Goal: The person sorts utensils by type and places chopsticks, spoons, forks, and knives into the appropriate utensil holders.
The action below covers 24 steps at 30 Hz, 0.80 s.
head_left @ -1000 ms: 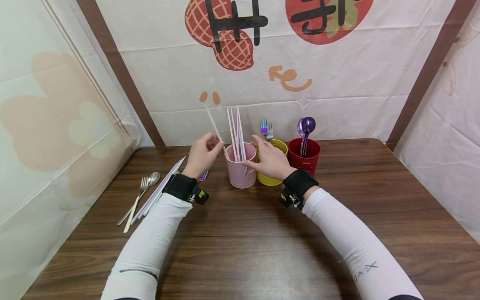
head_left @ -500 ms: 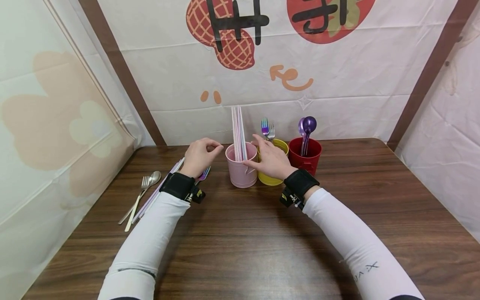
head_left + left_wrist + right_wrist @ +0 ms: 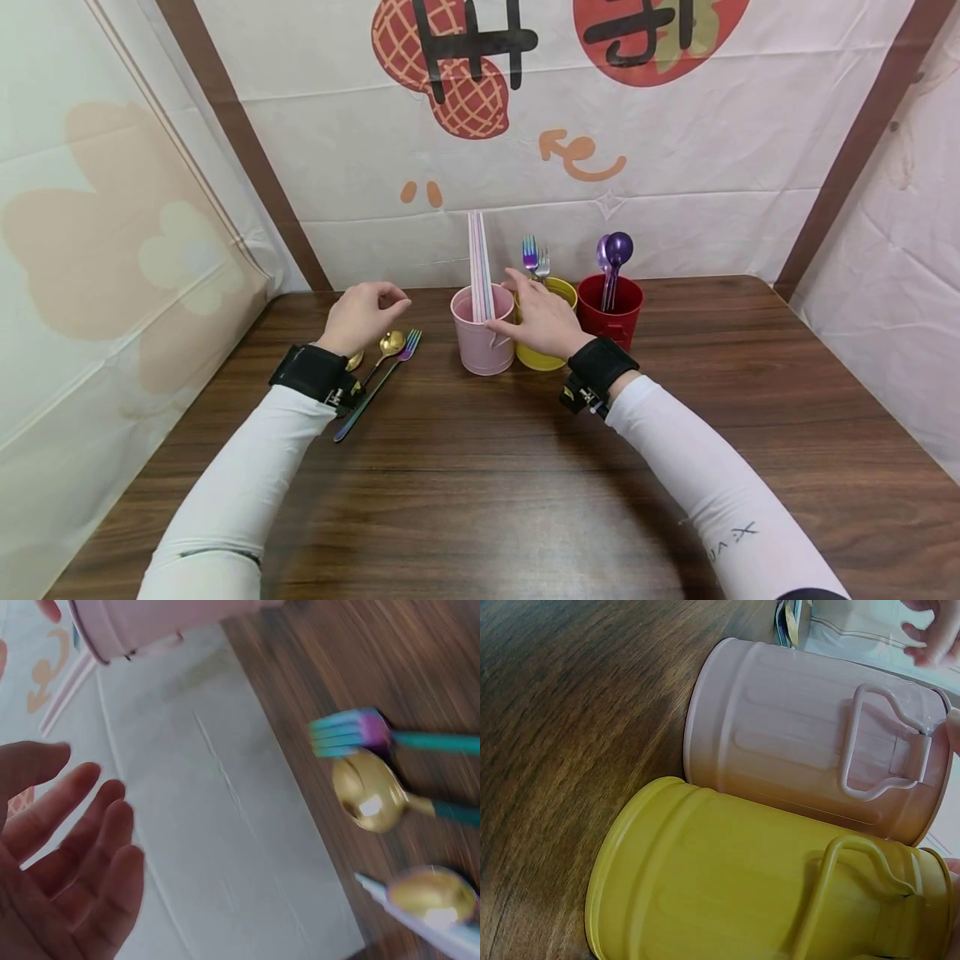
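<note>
My left hand [image 3: 367, 315] hangs left of the pink bucket [image 3: 483, 350] with its fingers loosely curled, and nothing shows between them in the left wrist view. My right hand [image 3: 543, 321] holds the bucket's right side at the rim, thumb in front and fingers behind. A bundle of pale straws [image 3: 480, 267] leans upright in this bucket. Below the left hand lie a rainbow fork [image 3: 411, 343] and a gold spoon [image 3: 392, 343]. A second gold spoon [image 3: 433, 896] and a pale straw [image 3: 409, 919] lie close by in the left wrist view.
Beside the pink bucket, a yellow bucket [image 3: 727, 877] holds forks [image 3: 529, 250], partly behind the right hand. A red bucket [image 3: 622, 312] with purple spoons [image 3: 618, 250] stands at its right. A printed cloth [image 3: 360, 250] hangs behind the table.
My left hand let go of a straw, which now stands with the others in the pink bucket. It then moved left, covering cutlery and uncovering the gold spoon. The right hand stayed put.
</note>
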{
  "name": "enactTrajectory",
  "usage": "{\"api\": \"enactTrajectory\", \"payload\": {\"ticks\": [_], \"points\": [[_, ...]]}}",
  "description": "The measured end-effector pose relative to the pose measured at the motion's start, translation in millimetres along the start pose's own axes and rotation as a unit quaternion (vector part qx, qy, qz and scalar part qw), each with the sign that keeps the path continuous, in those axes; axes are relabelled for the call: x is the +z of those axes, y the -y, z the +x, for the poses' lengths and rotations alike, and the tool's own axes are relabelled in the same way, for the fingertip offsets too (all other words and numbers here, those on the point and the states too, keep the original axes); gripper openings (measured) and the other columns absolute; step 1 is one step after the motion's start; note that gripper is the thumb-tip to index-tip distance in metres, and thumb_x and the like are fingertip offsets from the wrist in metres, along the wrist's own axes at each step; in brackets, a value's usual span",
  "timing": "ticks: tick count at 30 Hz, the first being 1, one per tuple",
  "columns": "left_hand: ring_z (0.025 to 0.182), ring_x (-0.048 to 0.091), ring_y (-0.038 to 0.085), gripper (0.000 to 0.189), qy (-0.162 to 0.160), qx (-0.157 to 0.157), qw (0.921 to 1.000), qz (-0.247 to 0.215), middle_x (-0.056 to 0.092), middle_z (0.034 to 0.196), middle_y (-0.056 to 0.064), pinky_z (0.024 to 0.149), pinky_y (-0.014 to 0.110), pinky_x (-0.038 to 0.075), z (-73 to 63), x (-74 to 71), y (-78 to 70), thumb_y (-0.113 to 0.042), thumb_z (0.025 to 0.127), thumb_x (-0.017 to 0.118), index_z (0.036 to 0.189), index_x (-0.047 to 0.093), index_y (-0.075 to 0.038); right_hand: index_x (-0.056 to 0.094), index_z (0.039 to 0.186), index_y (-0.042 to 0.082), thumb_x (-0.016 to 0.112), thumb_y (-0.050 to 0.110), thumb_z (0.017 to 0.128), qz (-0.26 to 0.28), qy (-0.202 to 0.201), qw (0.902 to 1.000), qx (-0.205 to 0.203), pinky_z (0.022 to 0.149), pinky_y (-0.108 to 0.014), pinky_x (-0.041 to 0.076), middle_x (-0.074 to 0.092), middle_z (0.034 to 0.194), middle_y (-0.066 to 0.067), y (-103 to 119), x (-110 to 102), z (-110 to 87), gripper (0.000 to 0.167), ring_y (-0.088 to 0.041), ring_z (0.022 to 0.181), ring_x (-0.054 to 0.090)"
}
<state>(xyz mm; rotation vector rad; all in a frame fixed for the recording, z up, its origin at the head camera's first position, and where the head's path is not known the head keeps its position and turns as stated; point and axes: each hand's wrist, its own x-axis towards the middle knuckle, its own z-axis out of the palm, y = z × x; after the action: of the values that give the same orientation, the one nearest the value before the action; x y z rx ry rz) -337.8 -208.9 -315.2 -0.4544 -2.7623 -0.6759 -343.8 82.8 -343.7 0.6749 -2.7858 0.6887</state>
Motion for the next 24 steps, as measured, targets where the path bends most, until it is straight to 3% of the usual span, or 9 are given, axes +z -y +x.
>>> {"api": "enactTrajectory", "payload": {"ticks": [6,13,19,24], "points": [[0.081,0.062,0.022,0.025,0.074,-0.01,0.9969,0.027,0.068,0.09,0.006,0.069,0.042,0.049,-8.8,-5.1,14.9,-0.028,0.096,0.061,0.104,0.069,-0.006,0.023,0.151,0.008,0.06,0.063,0.086,0.001,-0.002,1.0,-0.003,0.095,-0.046,0.045,0.049,0.144,-0.006,0,0,0.2,0.094,-0.029,0.128,0.045],[0.083,0.061,0.024,0.027,0.153,-0.032,0.9854,0.067,0.067,0.094,0.009,0.07,0.042,0.049,-14.8,3.2,20.4,-0.028,0.094,0.062,0.105,0.066,-0.003,0.022,0.151,0.008,0.06,0.063,0.086,0.0,0.0,1.0,-0.001,0.095,-0.045,0.046,0.048,0.144,-0.008,1,-1,-0.7,0.094,-0.03,0.128,0.045],[0.057,0.055,0.015,0.021,0.223,-0.039,0.9713,0.072,0.059,0.067,0.002,0.052,0.029,0.041,-19.4,14.2,29.5,-0.021,0.089,0.067,0.078,0.063,-0.005,0.023,0.151,0.008,0.06,0.064,0.085,-0.004,-0.004,1.0,-0.001,0.093,-0.045,0.046,0.048,0.144,-0.007,1,0,-0.3,0.094,-0.029,0.128,0.046],[0.051,0.061,0.016,0.026,0.265,-0.066,0.9597,0.064,0.061,0.059,0.004,0.045,0.026,0.043,-21.4,27.1,44.1,-0.02,0.088,0.07,0.067,0.059,-0.008,0.022,0.151,0.009,0.059,0.064,0.086,-0.003,-0.002,1.0,0.002,0.094,-0.045,0.046,0.048,0.145,-0.007,1,1,-0.5,0.094,-0.029,0.128,0.045]]}}
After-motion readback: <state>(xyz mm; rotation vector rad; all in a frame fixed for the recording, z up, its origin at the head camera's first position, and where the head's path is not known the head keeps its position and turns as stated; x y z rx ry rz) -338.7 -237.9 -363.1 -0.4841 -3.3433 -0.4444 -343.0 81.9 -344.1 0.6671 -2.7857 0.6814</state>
